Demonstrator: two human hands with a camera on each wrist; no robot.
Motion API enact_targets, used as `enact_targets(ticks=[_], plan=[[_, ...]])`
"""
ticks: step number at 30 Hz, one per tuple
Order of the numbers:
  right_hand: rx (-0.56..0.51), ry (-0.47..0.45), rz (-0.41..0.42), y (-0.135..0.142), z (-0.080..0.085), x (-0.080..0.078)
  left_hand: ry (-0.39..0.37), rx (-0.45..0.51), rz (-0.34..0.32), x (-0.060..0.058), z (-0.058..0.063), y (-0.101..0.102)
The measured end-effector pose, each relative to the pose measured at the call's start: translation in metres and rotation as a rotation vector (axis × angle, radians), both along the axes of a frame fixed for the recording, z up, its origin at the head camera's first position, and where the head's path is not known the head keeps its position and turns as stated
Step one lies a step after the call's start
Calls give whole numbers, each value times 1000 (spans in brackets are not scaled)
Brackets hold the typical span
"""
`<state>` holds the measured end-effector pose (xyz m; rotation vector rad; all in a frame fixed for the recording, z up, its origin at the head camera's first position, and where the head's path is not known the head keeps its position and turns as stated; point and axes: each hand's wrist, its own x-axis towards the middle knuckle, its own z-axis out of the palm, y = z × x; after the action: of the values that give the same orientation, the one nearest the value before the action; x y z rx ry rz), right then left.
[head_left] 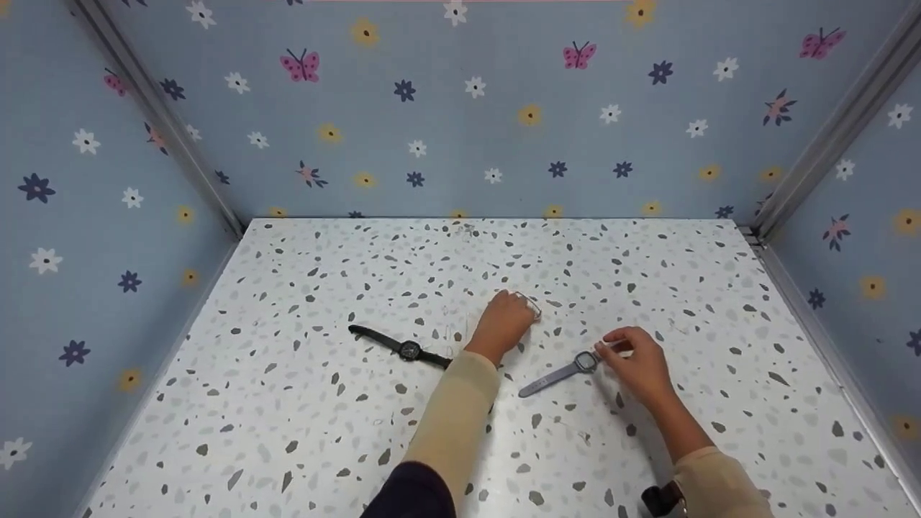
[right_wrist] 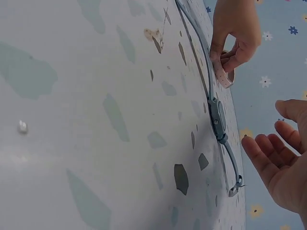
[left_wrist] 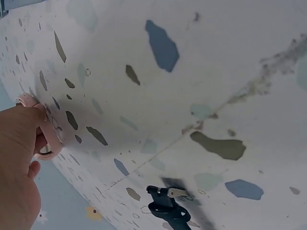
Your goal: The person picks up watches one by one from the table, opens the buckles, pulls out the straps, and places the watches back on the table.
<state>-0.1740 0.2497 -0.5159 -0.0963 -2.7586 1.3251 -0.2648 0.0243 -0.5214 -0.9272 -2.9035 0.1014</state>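
Pale pink, a looped strap (right_wrist: 222, 75) sits at the middle of the tabletop, pinched between the thumb and fingers of the left hand (head_left: 504, 324). Nearer and to the right lies a lavender-grey watch (head_left: 586, 361), its strap stretched out on a slant, the holed end towards the near left and the buckle end towards the right hand (head_left: 639, 365). That hand is just beside it, fingers spread and slightly bent, grasping nothing — the right wrist view shows a gap between fingertips and watch. Left of both, a black watch (head_left: 409, 350) lies face up, its strap extended, the right end partly hidden by the left sleeve (head_left: 460, 403), which is beige with a dark upper part. Under everything is a white tabletop (head_left: 273, 403) speckled grey and green; beyond it stands a light blue wall (head_left: 446, 72) — printed with flowers and pink butterflies.
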Motion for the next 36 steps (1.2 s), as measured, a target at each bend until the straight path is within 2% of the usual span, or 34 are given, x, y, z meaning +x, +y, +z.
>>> enact_targets(ticks=[5,9,14,19,24,27,30,32,36], plan=[[0,-19,2,-3,-1,2,1,-5,-34,2,1,-4],[-9,-17,22,-6,-2,0,-25,39,-28,4,3,-9],[-41,1,98,-11,-3,-3,-41,51,-14,2,4,-14],[-66,38,174,-18,-7,-8,-161,69,33,0,7,-17],[-58,43,207,-25,-4,-15,-301,209,125,3,15,-23],[-40,40,227,-28,0,-18,-407,335,175,4,20,-27],[-39,43,253,-29,3,-20,-487,451,190,6,24,-31],[-47,48,266,-28,4,-21,-500,513,172,6,26,-33],[-55,63,279,-29,6,-23,-441,561,93,6,27,-38]])
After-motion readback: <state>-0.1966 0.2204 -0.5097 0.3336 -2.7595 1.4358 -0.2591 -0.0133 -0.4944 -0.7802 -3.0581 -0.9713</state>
